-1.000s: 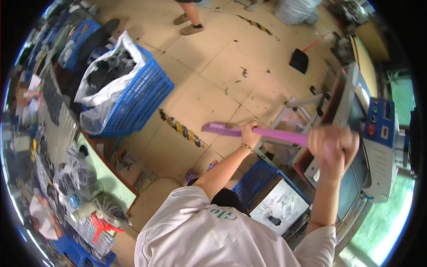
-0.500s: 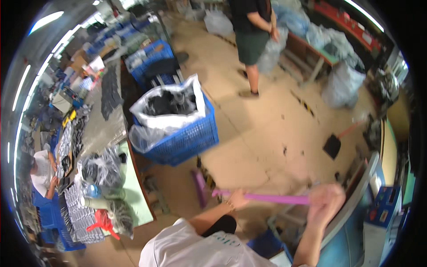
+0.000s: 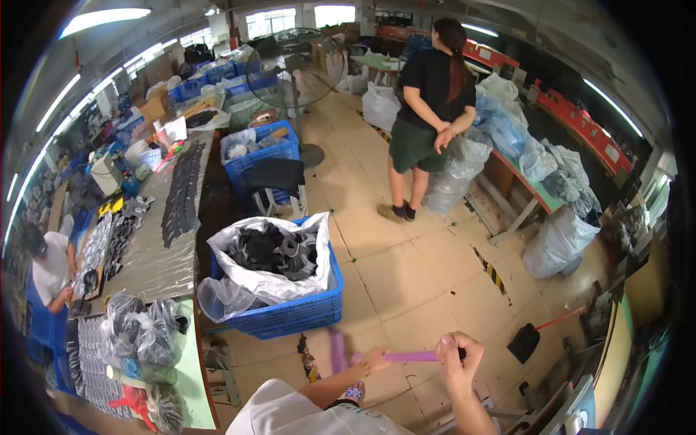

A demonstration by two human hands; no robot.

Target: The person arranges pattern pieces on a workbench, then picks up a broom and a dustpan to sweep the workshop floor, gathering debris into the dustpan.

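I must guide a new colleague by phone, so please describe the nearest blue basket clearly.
Find the long table along the left side. On the floor at its right, up and left from the purple pole, stands the blue basket. Unlike the blue basket beyond the black seat, it holds an open white sack with black and grey pieces.

Half a second ago the purple broom head (image 3: 338, 351) stood just left of the handle's end; a second ago it was out to the right of the blue crate (image 3: 290, 317). It is now just beside the crate's near right corner. The view has tipped up: beyond the crate, the standing person's head (image 3: 447, 36) and a fan's wire guard (image 3: 293, 64) have appeared.
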